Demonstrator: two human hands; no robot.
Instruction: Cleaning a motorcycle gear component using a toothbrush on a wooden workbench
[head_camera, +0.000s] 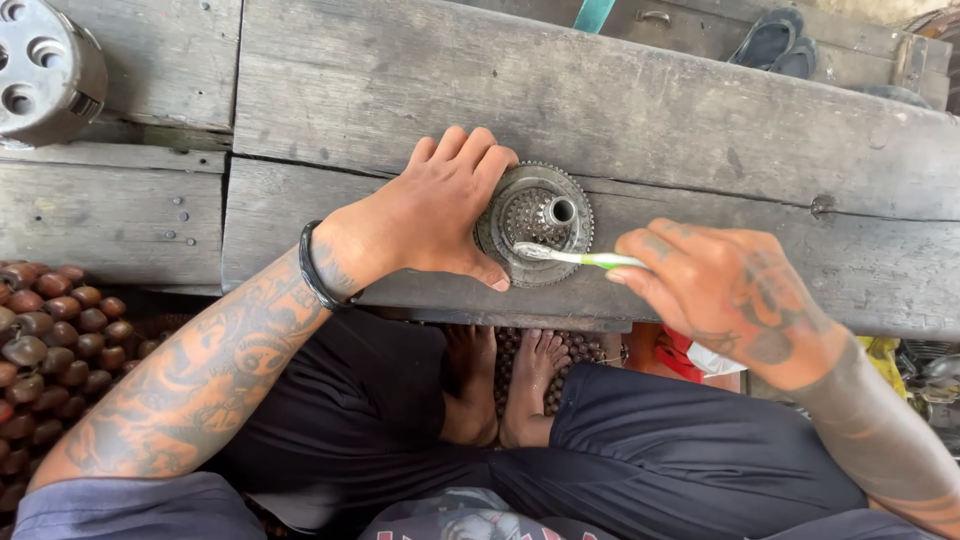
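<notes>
While left grip (430, 215) clasps metal disc (535, 223) on plank (600, 100), right grip (720, 290) pinches toothbrush (575, 257), bristles on disc.

No labels, signs or screens here; only a crumpled red-and-white wrapper (690, 352) lies below the right hand (730, 290), partly hidden.

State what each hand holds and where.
Right hand grips the toothbrush by its green handle; left hand steadies the round metal part at its left rim.
</notes>
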